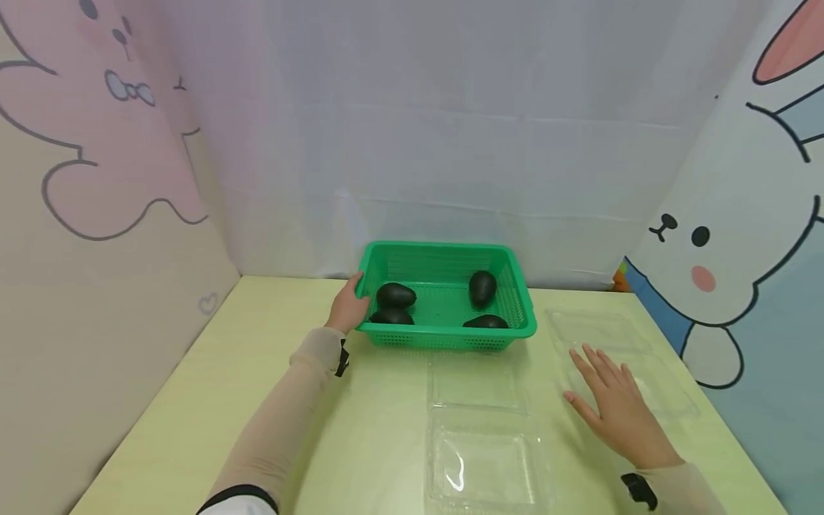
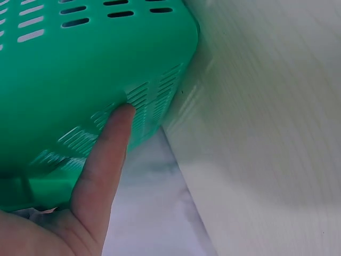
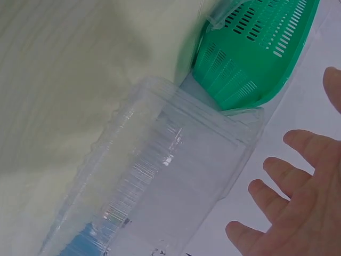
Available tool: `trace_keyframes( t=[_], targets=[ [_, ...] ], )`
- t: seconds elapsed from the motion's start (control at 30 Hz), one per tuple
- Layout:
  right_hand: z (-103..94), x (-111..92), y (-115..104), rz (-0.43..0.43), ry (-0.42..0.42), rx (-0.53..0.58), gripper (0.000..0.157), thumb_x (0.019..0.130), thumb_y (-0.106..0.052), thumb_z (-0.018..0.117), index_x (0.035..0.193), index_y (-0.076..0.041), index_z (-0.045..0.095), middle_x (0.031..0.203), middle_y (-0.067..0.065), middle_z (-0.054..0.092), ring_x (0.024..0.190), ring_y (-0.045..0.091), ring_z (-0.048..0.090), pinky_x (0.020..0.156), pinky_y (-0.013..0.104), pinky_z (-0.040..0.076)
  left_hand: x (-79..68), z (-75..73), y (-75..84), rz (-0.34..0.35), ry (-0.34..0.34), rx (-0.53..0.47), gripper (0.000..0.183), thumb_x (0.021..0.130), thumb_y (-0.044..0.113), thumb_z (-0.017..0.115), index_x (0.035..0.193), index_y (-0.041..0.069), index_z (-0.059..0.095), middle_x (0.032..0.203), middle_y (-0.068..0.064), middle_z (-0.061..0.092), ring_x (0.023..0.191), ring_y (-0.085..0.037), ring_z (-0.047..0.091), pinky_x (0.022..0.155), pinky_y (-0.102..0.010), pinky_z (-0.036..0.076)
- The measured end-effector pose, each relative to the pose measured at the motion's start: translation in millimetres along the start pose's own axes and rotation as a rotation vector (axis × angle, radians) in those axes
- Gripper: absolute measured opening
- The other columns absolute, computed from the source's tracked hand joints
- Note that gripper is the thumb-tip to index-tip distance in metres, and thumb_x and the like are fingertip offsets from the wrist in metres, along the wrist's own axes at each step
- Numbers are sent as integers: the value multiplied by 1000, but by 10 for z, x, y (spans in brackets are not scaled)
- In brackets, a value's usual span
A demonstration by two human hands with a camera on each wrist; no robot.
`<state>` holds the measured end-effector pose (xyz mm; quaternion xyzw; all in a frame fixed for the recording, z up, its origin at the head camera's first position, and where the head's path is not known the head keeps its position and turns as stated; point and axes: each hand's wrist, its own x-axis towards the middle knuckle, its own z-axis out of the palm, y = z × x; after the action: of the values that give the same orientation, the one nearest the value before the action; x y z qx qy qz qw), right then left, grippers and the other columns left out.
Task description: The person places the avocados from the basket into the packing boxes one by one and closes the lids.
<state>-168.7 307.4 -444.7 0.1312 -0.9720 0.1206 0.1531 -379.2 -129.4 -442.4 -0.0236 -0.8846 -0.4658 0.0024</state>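
A green plastic basket stands at the back of the table with several dark avocados inside. My left hand holds the basket by its left rim. In the left wrist view one straight digit lies against the slotted outer wall; the other fingers are mostly hidden. Over on the right, my right hand hovers with fingers spread and nothing in it. Beneath it lies an opened clear plastic clamshell box, which also fills much of the right wrist view.
A second clear clamshell box lies opened in front of the basket. The pale yellow table meets a white cloth backdrop behind, with cartoon-printed panels on both sides.
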Motion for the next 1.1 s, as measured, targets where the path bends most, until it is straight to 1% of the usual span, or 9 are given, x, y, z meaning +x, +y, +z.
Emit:
trace_keyframes(
  t=[0.13,0.33,0.43,0.53,0.6,0.7,0.8,0.97,1.1],
  targets=[
    [-20,31,-15,0,-2,-2,74,93,-33,63,154,-12,28,151,25,31,139,43,23,112,62,4,-4,-37,-3,1,1,9,66,95,10,44,156,14,20,155,-18,29,112,-35,48,88,-45,42],
    [-37,72,-35,-31,24,2,71,95,-35,60,154,-12,28,152,24,31,142,41,21,112,61,4,22,-64,34,5,4,8,65,95,9,43,156,14,20,155,-18,29,110,-35,48,90,-46,41],
    [-59,113,-45,-42,28,3,69,95,-36,59,153,-10,31,152,24,30,142,41,21,113,61,5,31,-59,56,9,6,11,65,96,10,42,156,15,20,155,-17,30,108,-34,49,87,-45,41],
    [-100,177,-61,-52,21,6,70,95,-37,60,152,-9,32,152,25,30,141,42,21,113,60,4,34,-50,56,0,1,9,65,96,10,42,156,17,19,155,-16,30,100,-33,52,81,-42,43],
    [-138,237,-70,-63,14,7,70,95,-37,60,152,-9,32,153,25,29,142,42,19,113,60,3,25,-46,52,-7,3,3,65,96,10,42,156,17,20,154,-16,31,95,-32,53,77,-40,43],
    [-191,343,-79,-89,2,-13,70,95,-38,60,152,-9,32,154,23,27,143,41,17,112,61,3,20,-47,40,-8,14,-5,65,95,10,42,156,17,21,153,-17,32,94,-33,53,77,-40,42],
    [-225,458,-88,-113,-20,-39,70,95,-39,59,152,-9,33,155,22,25,144,40,16,112,62,4,12,-49,36,-5,22,-8,65,94,10,42,156,16,22,152,-18,34,99,-33,51,79,-42,42],
    [-270,680,-133,-139,-54,-40,69,95,-39,60,150,-6,35,154,23,28,142,43,20,109,64,12,0,-31,46,-15,10,-8,66,93,9,42,156,16,21,152,-19,34,103,-35,50,85,-45,42],
    [-291,882,-187,-130,-123,-33,70,95,-38,59,151,-4,33,155,23,25,142,44,18,109,65,13,-4,-6,31,-16,7,-4,66,93,9,42,156,16,21,151,-19,34,105,-35,49,88,-46,41]
  ],
)
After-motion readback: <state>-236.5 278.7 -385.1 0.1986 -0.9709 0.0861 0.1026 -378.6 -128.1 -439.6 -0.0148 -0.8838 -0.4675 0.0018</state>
